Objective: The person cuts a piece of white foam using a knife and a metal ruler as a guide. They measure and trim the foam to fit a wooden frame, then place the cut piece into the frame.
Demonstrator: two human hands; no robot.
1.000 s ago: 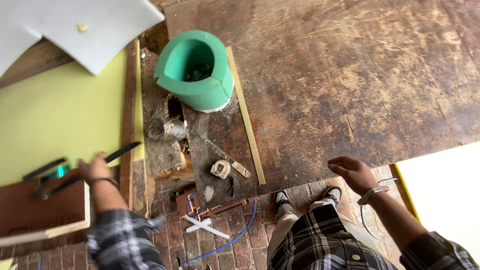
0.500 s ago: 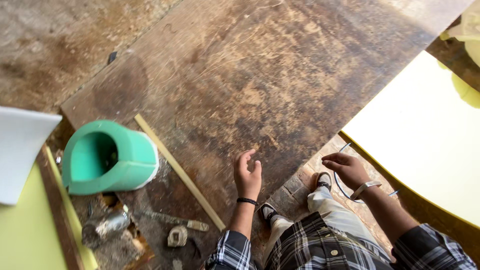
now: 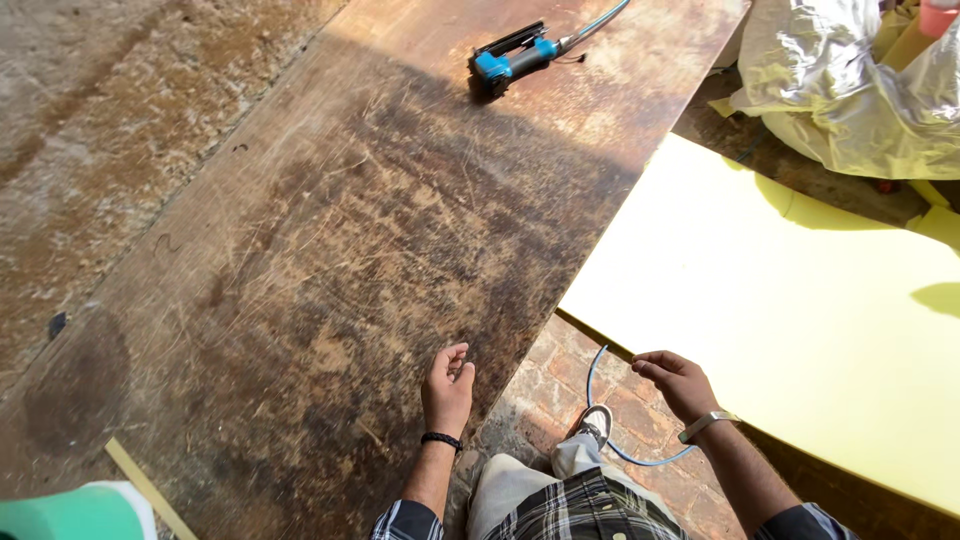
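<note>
1. Our left hand (image 3: 447,388) rests empty on the near edge of the worn brown board (image 3: 330,260), fingers loosely curled, seemingly to steady us.
2. Our right hand (image 3: 678,383) hovers empty with fingers half spread, just beside the pale yellow sheet (image 3: 800,320) and above a thin blue hose (image 3: 600,400) on the brick floor (image 3: 545,400).
3. Far ahead of both hands, a blue air tool (image 3: 510,58) lies on the board.
4. Well left of our left hand, a green container (image 3: 70,512) is cut off; we cannot see any contents.
5. Beyond our right hand lies crumpled plastic sheeting (image 3: 850,90).
</note>
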